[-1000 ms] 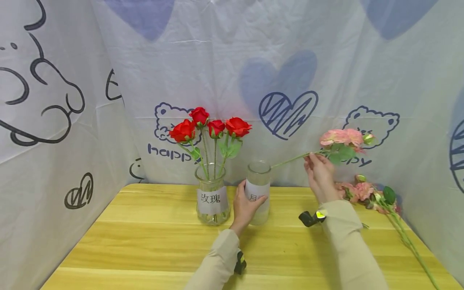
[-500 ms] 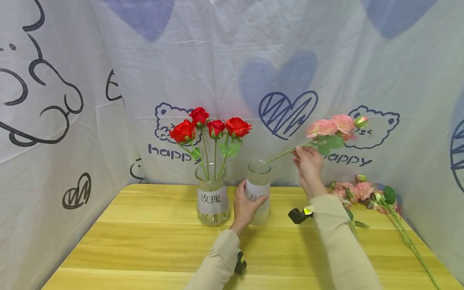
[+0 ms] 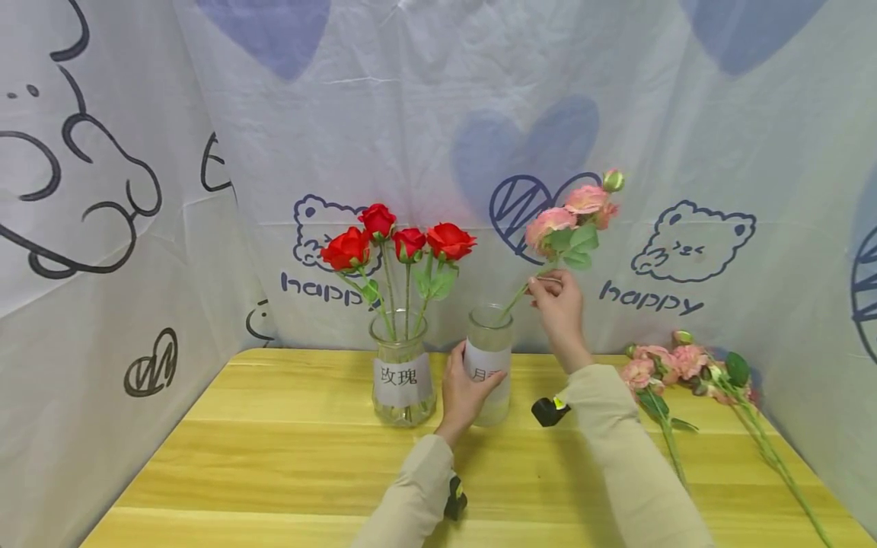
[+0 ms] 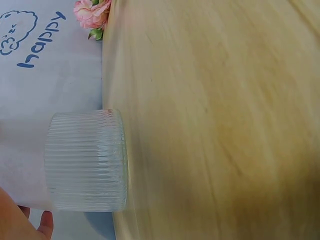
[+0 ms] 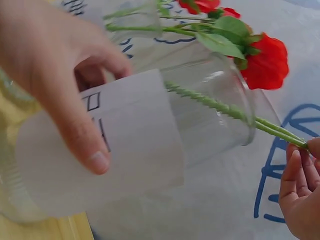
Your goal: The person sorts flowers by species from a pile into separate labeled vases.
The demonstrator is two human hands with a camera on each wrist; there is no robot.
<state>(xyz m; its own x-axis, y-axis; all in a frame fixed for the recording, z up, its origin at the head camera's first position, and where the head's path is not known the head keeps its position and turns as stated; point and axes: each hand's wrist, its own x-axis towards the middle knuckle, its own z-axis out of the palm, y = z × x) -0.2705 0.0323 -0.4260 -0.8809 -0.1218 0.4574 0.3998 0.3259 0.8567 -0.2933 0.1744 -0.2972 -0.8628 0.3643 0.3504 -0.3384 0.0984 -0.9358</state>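
My left hand (image 3: 467, 394) grips a clear glass vase (image 3: 489, 331) round its white paper label, thumb across the front. Ribbing shows on the vase's lower wall in the left wrist view. Above and to the right, my right hand (image 3: 562, 316) pinches the green stem of a pink flower spray (image 3: 551, 226) with several blooms, a bud and leaves. It leans to the right, its lower stem (image 5: 210, 102) inside the vase mouth, as the right wrist view shows. Left of this vase stands a second glass vase (image 3: 403, 415), labelled and holding several red roses (image 3: 409, 243).
More pink flowers (image 3: 687, 359) lie at the table's right side, their stems pointing toward the front edge. A printed white cloth (image 3: 384, 137) hangs behind and beside the wooden table (image 3: 274, 457). Each wrist wears a black camera (image 3: 550, 411).
My right hand has moved left, swinging the pink flower spray more upright, and its stem end has passed from the vase rim into the mouth. The left hand keeps its hold.
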